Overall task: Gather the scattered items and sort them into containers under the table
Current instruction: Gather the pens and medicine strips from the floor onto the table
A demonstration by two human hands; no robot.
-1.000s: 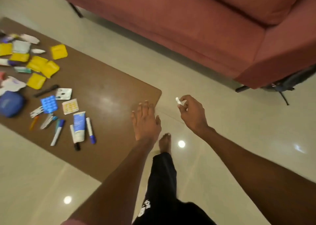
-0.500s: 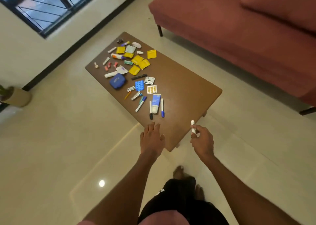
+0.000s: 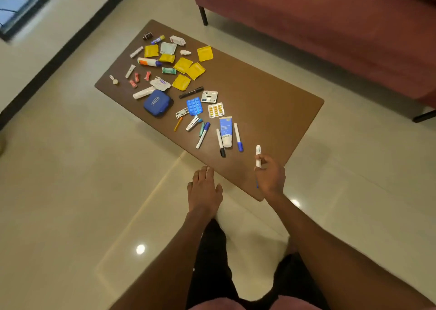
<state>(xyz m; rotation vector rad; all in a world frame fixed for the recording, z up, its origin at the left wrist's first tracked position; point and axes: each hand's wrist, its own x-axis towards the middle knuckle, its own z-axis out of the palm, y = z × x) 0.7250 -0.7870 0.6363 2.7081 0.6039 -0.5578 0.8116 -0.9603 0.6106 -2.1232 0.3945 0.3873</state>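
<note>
A brown low table (image 3: 266, 102) carries several scattered items: yellow sachets (image 3: 195, 71), a blue zip pouch (image 3: 157, 102), blister packs (image 3: 194, 106), a white and blue tube (image 3: 226, 131), and markers (image 3: 238, 137). My right hand (image 3: 270, 177) hovers over the table's near corner and holds a white marker (image 3: 258, 155) upright between its fingers. My left hand (image 3: 204, 191) hangs flat with straight fingers just off the near edge, holding nothing. No containers show under the table.
A dark red sofa (image 3: 330, 26) on black legs fills the upper right, close behind the table. Glossy beige floor tiles (image 3: 82, 191) surround the table. A barred window (image 3: 18, 0) sits at the top left. My legs in dark shorts are at the bottom.
The view has risen and drawn back, so the whole table now shows. My right hand, still holding the white marker, has come over the table's near corner. My left hand has left the tabletop.
</note>
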